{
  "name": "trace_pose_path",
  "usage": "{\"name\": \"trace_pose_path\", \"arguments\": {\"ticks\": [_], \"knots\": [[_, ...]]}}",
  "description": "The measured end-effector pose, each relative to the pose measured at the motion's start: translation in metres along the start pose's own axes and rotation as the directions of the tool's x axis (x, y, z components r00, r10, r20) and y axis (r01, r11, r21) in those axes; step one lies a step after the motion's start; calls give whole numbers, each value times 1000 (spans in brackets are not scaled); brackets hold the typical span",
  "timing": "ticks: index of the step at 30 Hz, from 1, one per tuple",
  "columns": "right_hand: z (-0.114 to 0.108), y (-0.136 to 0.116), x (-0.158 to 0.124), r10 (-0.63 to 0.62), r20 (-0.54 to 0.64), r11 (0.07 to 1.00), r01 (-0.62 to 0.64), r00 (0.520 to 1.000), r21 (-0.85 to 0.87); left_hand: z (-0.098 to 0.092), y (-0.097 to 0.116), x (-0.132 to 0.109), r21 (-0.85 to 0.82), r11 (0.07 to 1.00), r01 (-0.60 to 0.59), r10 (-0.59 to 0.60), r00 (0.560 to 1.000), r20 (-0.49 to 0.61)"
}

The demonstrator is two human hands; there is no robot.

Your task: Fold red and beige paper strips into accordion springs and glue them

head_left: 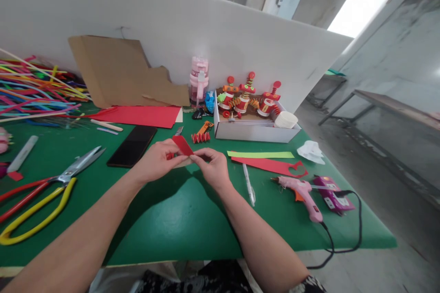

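Observation:
Between both hands, above the green table, is a red paper strip (183, 145), with a paler strip partly showing below the fingers. My left hand (161, 160) pinches the red strip from the left side. From the right, my right hand (213, 168) closes its thumb and fingers on the strip's near end. A folded red paper zigzag (200, 138) lies just beyond my hands, beside an orange cutter (205, 127). A black phone (133, 145) lies left of my left hand. Right of my right hand are a white pen (249, 184) and a red paper offcut (264, 165).
Large scissors (65, 178) lie at left, near colourful pipe cleaners (37, 87). A white box (256, 132) holds several red paper figures (244, 96). A pink glue gun (304, 196) with a black cord lies at right. Cardboard (117, 73) and a pink bottle (199, 81) stand behind.

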State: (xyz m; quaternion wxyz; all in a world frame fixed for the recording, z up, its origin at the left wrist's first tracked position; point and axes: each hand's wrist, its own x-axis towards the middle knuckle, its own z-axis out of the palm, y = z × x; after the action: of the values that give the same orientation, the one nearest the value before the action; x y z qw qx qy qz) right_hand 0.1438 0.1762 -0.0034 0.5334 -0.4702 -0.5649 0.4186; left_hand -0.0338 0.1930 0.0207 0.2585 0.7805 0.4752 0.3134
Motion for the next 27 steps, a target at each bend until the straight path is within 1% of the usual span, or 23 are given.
{"name": "trace_pose_path", "arguments": {"ticks": [6, 11, 13, 15, 17, 18, 19, 20, 21, 23, 25, 26, 27], "knots": [[-6, -3, 5, 82, -45, 991, -77, 996, 110, -5, -1, 0, -3, 998, 56, -56, 998, -2], [-15, -6, 9, 159, -77, 966, -139, 984, 218, -12, 1, 0, -45, 992, 119, -121, 991, -51], [-18, -6, 10, 184, -95, 953, -153, 978, 262, -14, -1, 0, -42, 992, 121, -123, 991, -53], [-20, -5, 12, 214, -116, 935, -169, 970, 313, -15, -4, 1, -34, 988, 154, -156, 984, -87], [-23, -5, 15, 259, -146, 895, -181, 955, 407, -14, -7, 1, -48, 975, 216, -221, 959, -176], [-23, -5, 16, 289, -161, 861, -182, 944, 474, -13, -7, 1, -83, 968, 239, -251, 942, -224], [-24, -5, 17, 319, -168, 818, -181, 933, 546, -11, -6, 1, -141, 959, 247, -276, 927, -252], [-23, -5, 17, 348, -165, 770, -181, 923, 611, -9, -5, 2, -222, 946, 238, -292, 922, -253], [-21, -5, 17, 374, -152, 726, -186, 915, 662, -5, -3, 2, -317, 922, 222, -300, 928, -223], [-14, -5, 15, 415, -96, 662, -228, 905, 714, 4, 4, 1, -497, 841, 214, -299, 949, -97], [-4, -4, 10, 440, -20, 628, -292, 898, 722, 16, 11, 0, -602, 760, 246, -288, 957, 27], [1, -4, 7, 443, 14, 621, -319, 896, 716, 22, 14, -1, -633, 730, 257, -287, 956, 58], [6, -3, 4, 442, 43, 619, -339, 896, 709, 27, 16, -2, -662, 705, 255, -288, 956, 61]]}}
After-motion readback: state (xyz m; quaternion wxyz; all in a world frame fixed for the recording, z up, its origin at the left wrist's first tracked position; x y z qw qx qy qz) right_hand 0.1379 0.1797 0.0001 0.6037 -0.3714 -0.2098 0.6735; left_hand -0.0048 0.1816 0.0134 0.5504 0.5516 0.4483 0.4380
